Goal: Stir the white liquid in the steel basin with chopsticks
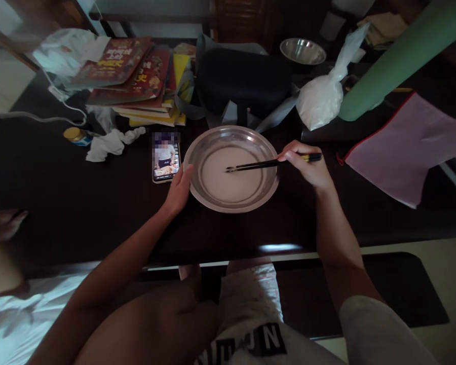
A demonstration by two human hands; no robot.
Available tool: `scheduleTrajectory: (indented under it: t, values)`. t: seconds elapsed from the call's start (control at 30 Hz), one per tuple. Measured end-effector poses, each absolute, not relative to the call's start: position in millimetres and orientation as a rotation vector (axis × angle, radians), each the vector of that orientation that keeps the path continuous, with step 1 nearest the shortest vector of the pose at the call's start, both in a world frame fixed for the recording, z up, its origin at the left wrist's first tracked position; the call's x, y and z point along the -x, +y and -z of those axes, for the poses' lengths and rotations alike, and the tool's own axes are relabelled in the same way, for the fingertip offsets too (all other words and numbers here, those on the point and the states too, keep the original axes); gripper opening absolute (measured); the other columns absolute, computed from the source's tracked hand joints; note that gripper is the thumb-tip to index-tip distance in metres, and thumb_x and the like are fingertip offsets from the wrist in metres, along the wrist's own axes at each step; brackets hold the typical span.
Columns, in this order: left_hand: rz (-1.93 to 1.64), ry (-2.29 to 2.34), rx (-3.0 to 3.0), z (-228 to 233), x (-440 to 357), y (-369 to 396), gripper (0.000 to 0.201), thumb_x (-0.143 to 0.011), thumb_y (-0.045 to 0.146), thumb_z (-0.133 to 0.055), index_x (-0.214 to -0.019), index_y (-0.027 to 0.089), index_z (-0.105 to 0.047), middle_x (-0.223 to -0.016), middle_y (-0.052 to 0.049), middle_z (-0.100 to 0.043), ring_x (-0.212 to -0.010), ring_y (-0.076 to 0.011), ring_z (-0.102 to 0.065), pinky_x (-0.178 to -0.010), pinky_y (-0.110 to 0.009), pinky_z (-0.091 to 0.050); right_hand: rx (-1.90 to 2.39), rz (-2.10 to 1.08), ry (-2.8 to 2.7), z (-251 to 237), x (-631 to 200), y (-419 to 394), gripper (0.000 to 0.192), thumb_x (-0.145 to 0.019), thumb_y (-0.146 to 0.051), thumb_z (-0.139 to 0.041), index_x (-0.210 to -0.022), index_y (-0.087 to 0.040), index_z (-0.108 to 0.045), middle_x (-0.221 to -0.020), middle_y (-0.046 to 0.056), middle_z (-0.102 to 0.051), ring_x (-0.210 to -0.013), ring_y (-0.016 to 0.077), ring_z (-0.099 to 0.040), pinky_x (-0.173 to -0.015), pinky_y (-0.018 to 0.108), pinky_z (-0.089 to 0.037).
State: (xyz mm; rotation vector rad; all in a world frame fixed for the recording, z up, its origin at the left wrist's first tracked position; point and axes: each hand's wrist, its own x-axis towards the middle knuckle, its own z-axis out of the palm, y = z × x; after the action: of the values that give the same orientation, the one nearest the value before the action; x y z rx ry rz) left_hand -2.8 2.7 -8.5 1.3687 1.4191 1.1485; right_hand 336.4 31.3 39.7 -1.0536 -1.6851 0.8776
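A wide metal bowl (231,207) stands on the dark table in front of me, with a pale, whitish liquid or paste (228,185) spread over its bottom. My left hand (180,190) grips the bowl's left side, thumb over the rim and fingers around the outside. In my right hand (304,163) is a pair of dark chopsticks (256,164), held close together over the bowl's right rim. Their tips reach the middle of the whitish contents and look coated. A lit phone (166,158) showing a picture of a person lies just left of the bowl.
Stacked books (133,76), a black case (245,76) and a smaller metal bowl (303,51) are behind. To the right are a tied bag of white powder (321,101), a green cylinder (399,56) and a pinkish cloth (406,147). Another person's hand (5,223) rests far left.
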Motion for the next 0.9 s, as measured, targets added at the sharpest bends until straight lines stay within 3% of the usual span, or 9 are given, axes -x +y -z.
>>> scheduleTrajectory:
  t: [0.13, 0.33, 0.53, 0.7, 0.9]
  values:
    - [-1.14, 1.398, -1.364, 9.7, 2.6, 3.4, 0.06, -0.091, 0.068, -0.047, -0.12, 0.017, -0.065, -0.127, -0.013, -0.071, -0.127, -0.0323, -0.061, -0.112, -0.049, -0.047, 1.05, -0.892, -1.583, -40.4, -338.1, 30.6, 0.031, -0.089, -0.05, -0.068, -0.068, -0.029, -0.077, -0.066, -0.002, -0.07, -0.069, 0.0153, -0.069, -0.073, 0.034, -0.054]
    - [-1.163, 1.395, -1.344, 8.3, 1.8, 2.9, 0.057, -0.091, 0.067, -0.05, -0.118, 0.019, -0.067, -0.124, -0.012, -0.072, -0.125, -0.0319, -0.062, -0.111, -0.049, -0.047, 1.066, -0.904, -1.706, -39.9, -335.7, 31.2, 0.027, -0.085, -0.054, -0.071, -0.075, -0.03, -0.078, -0.078, -0.001, -0.076, -0.081, 0.0178, -0.071, -0.08, 0.036, -0.055]
    - [-1.139, 1.387, -1.389, 7.3, 2.0, 3.0, 0.057, -0.093, 0.065, -0.047, -0.12, 0.019, -0.066, -0.124, -0.011, -0.072, -0.124, -0.0317, -0.062, -0.111, -0.048, -0.048, 1.055, -0.923, -1.583, -39.4, -339.7, 31.1, 0.032, -0.088, -0.053, -0.068, -0.067, -0.031, -0.076, -0.066, -0.001, -0.069, -0.069, 0.0177, -0.069, -0.074, 0.038, -0.056]
    - [-1.147, 1.404, -1.379, 4.2, 0.9, 2.1, 0.055, -0.093, 0.064, -0.048, -0.117, 0.018, -0.067, -0.122, -0.012, -0.072, -0.125, -0.0321, -0.061, -0.111, -0.049, -0.048, 1.072, -0.898, -1.708, -39.2, -335.3, 31.1, 0.028, -0.085, -0.055, -0.07, -0.076, -0.03, -0.078, -0.079, 0.0, -0.075, -0.083, 0.0184, -0.071, -0.082, 0.037, -0.055]
    - [-1.15, 1.388, -1.358, 5.8, 1.4, 2.6, 0.057, -0.091, 0.067, -0.05, -0.116, 0.019, -0.067, -0.12, -0.01, -0.073, -0.126, -0.0326, -0.061, -0.112, -0.048, -0.047, 1.068, -0.895, -1.604, -39.5, -336.9, 31.1, 0.033, -0.087, -0.055, -0.068, -0.067, -0.029, -0.076, -0.067, -0.001, -0.07, -0.07, 0.018, -0.069, -0.074, 0.038, -0.054]
